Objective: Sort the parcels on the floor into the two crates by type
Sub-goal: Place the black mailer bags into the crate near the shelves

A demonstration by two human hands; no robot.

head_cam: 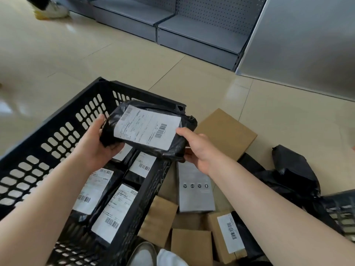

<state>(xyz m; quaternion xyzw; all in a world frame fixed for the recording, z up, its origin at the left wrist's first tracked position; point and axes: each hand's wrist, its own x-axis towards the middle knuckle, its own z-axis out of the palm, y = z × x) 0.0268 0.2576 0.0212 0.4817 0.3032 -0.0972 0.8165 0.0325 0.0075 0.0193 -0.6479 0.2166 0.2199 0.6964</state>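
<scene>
Nearest the camera: a pale shoe (pixel 143 254) at the bottom edge, beside the black crate's near corner. Cardboard boxes (pixel 191 244) lie on the floor just right of it, one bearing a white barcode label (pixel 230 234).

The black crate (pixel 38 150), walls slotted, takes up the left half of the view. Several black poly parcels (pixel 107 214) with white shipping labels lie flat inside it, overlapping.

A grey box (pixel 195 191) with a row of small icons rests on the floor just right of the crate wall, partly under the right forearm. Further right, loose black poly bags (pixel 292 169) are heaped; a second crate (pixel 343 214) shows only its corner at the right edge.

Both hands hold one black poly parcel (pixel 148 129) above the crate's far right corner (label up, barcode toward the right hand). The left hand (pixel 96 143) grips its left end, thumb on the upper face, fingers curled underneath. The right hand (pixel 196 148) pinches its right edge, thumb on the label's corner, fingers below.

Beyond the parcel, a larger cardboard box (pixel 226 131) lies on the tiled floor (pixel 96 54). Grey metal shelving (pixel 192 29) with pegboard backs runs along the far side. Another person's shoe (pixel 51 10) shows at the top left.
</scene>
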